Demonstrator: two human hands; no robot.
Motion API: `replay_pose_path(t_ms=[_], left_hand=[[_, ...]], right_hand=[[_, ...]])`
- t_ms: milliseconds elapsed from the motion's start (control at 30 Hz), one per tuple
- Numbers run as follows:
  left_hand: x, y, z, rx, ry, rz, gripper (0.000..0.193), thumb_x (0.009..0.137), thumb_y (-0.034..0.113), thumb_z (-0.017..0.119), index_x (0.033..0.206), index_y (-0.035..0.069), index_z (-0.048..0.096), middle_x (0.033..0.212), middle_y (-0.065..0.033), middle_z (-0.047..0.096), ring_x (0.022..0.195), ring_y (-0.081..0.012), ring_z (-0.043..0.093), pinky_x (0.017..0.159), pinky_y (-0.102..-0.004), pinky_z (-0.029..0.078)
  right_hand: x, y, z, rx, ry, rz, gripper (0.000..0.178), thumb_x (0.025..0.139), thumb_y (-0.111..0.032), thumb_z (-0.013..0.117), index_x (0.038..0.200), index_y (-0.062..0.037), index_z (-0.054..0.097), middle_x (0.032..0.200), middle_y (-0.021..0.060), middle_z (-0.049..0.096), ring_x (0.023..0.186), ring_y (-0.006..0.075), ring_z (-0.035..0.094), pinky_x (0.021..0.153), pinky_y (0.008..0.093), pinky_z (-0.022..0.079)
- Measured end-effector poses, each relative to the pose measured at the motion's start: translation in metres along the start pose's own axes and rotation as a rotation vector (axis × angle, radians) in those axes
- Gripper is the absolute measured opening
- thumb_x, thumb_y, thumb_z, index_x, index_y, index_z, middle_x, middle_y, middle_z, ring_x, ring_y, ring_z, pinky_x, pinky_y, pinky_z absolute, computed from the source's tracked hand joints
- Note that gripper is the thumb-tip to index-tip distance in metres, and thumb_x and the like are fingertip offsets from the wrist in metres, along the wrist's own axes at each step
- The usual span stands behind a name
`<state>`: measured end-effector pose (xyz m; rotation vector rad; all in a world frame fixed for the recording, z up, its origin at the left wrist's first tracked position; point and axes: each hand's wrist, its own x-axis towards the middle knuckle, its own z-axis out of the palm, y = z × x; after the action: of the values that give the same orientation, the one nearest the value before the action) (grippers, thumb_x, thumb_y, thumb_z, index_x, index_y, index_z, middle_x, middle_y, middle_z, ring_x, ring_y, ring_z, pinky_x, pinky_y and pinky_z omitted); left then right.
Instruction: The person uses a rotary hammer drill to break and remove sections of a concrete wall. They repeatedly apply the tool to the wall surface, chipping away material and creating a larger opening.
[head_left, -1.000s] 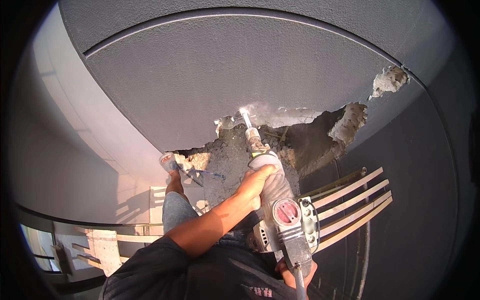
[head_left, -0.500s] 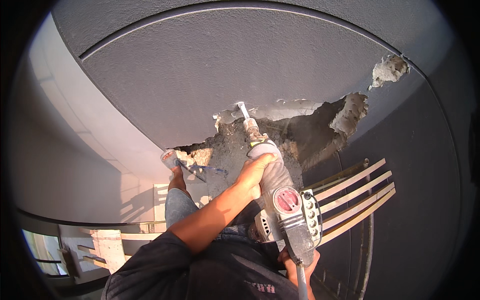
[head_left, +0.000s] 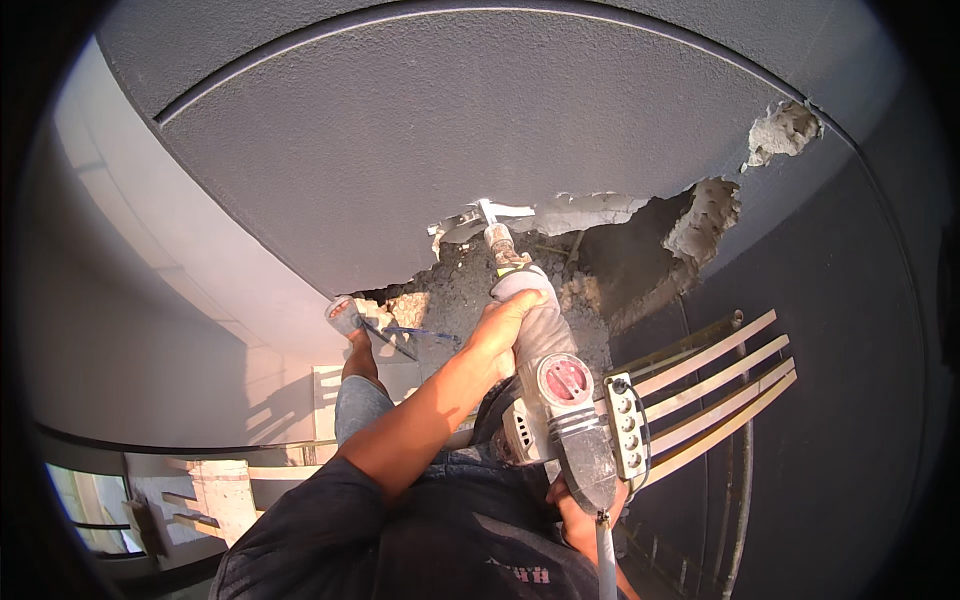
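A dusty grey rotary hammer [head_left: 575, 425] with a round red dial lies across the middle, its nose pointing up at the wall. My left hand [head_left: 512, 325] is wrapped round its grey front barrel. At the rear, my right hand [head_left: 578, 520] grips the handle, partly hidden behind the body. The flat chisel bit [head_left: 488, 212] meets the broken lower edge of the dark grey wall [head_left: 430, 130]. A pale strip of plaster [head_left: 515, 211] sticks out just right of the tip. Below that edge is rough exposed rubble [head_left: 450, 290].
A white power strip [head_left: 628, 428] and several wooden slats [head_left: 715, 385] lie right of the tool, beside a metal pole [head_left: 745, 480]. Jagged plaster [head_left: 705, 225] borders the hole's right side. My foot [head_left: 345, 315] stands at left by a pale wall [head_left: 210, 270].
A pale plaster strip now stands out beside the chisel tip, where the wall edge was darker and whole. The tool has shifted slightly; both hands keep their grip.
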<state>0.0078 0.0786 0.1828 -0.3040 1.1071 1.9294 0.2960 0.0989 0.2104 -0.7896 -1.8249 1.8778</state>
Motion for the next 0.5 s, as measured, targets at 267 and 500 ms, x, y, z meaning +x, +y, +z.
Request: replay_pose_path(t_ms=[267,500], left_hand=[[0.010,0.011,0.003,0.053,0.012,-0.041,0.032,0.089,0.025,0.076,0.114,0.007,0.066,0.100,-0.0100,0.072,0.089,-0.0274,0.073,0.079,-0.0479,0.063],[0.005,0.000,-0.005,0.013,0.013,-0.023,0.036,0.087,0.025,0.077,0.117,0.007,0.066,0.102,-0.0098,0.073,0.089,-0.0261,0.073,0.080,-0.0454,0.063]], right_hand=[[0.008,0.005,0.001,0.066,0.021,-0.036,0.008,0.078,-0.001,0.070,0.086,0.0016,0.068,0.075,0.0040,0.070,0.068,0.0116,0.065,0.065,0.0287,0.052],[0.015,0.007,-0.002,0.007,0.002,-0.125,0.004,0.079,-0.001,0.065,0.081,0.0014,0.066,0.071,0.0047,0.067,0.065,0.0132,0.064,0.062,0.0294,0.051]])
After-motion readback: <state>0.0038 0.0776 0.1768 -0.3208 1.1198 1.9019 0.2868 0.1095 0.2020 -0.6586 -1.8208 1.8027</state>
